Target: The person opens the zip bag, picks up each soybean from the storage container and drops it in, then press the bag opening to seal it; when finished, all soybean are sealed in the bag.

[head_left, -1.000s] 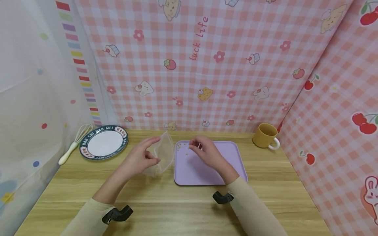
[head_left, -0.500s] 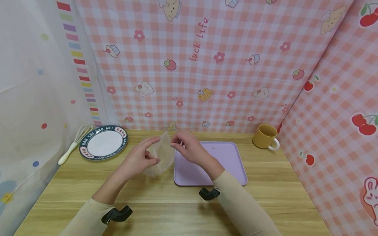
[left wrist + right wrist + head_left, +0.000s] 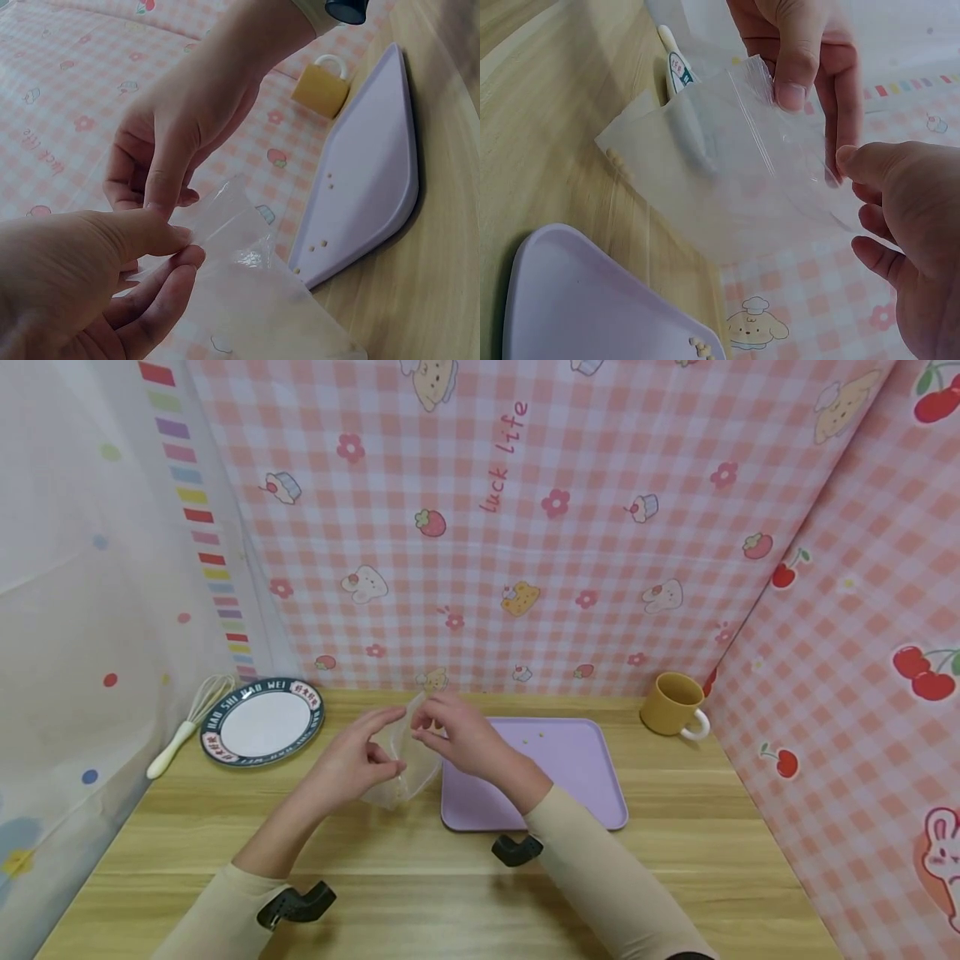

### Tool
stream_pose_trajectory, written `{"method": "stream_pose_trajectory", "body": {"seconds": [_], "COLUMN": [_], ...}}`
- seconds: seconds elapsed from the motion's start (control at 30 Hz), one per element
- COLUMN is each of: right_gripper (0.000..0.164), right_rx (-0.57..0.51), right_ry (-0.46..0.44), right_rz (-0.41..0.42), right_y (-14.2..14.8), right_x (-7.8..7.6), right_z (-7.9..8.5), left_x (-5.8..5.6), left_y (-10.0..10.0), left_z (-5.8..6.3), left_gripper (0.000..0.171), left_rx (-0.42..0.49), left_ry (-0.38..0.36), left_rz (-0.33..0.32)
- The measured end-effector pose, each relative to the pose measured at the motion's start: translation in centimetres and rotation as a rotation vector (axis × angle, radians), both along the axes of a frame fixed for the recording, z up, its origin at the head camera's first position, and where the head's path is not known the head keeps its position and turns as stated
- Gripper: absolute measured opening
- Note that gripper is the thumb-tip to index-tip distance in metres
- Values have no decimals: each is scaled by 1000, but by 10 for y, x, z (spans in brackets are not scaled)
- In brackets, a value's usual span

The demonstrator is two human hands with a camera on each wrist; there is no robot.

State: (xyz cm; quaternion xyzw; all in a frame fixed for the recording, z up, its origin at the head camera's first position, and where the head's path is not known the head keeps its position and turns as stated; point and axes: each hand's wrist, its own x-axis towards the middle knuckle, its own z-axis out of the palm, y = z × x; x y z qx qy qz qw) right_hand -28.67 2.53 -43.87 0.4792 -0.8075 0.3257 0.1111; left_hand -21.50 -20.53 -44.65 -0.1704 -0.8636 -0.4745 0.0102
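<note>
A clear zip-top bag [image 3: 415, 768] stands mouth upward, pinched near its opening between the thumb and fingers of my left hand [image 3: 352, 764]. My right hand [image 3: 468, 735] is at the bag's mouth, thumb and fingers curled close together; I cannot tell whether anything is between them. In the right wrist view, a few small yellow beans [image 3: 618, 161] show in the bag's lower corner. A lilac tray [image 3: 562, 781] lies right of the bag, partly beneath my right forearm. Several loose beans [image 3: 324, 243] are on it, some hidden behind my right hand in the head view.
A dark-rimmed plate [image 3: 262, 724] and a cream-handled whisk [image 3: 180, 735] are at the back left of the wooden table [image 3: 420, 893]. A mustard mug [image 3: 671, 706] with a white handle stands back right. Patterned cloth walls [image 3: 480, 552] rise behind and beside the table.
My right hand has moved left from over the tray to the bag's mouth, uncovering beans in the tray's middle. My left hand and the bag have stayed in place.
</note>
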Motion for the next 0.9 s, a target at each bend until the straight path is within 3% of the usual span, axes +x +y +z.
{"method": "stream_pose_trajectory", "body": {"seconds": [0.27, 0.53, 0.77, 0.9], "right_gripper": [16, 12, 9, 6], "right_rx": [14, -25, -57, -88], "right_ry": [-35, -26, -106, -149], "right_rz": [-9, -4, -26, -81], "right_y": [0, 5, 17, 31], "right_x": [2, 1, -1, -7], "right_z": [2, 4, 4, 2], "left_x": [0, 0, 0, 0], "left_y": [1, 2, 3, 4], "left_z": [0, 0, 1, 1], "left_gripper": [79, 79, 79, 78], "left_rx": [10, -3, -5, -11], "left_ry": [-8, -4, -15, -15], "left_rz": [-4, 2, 2, 9]}}
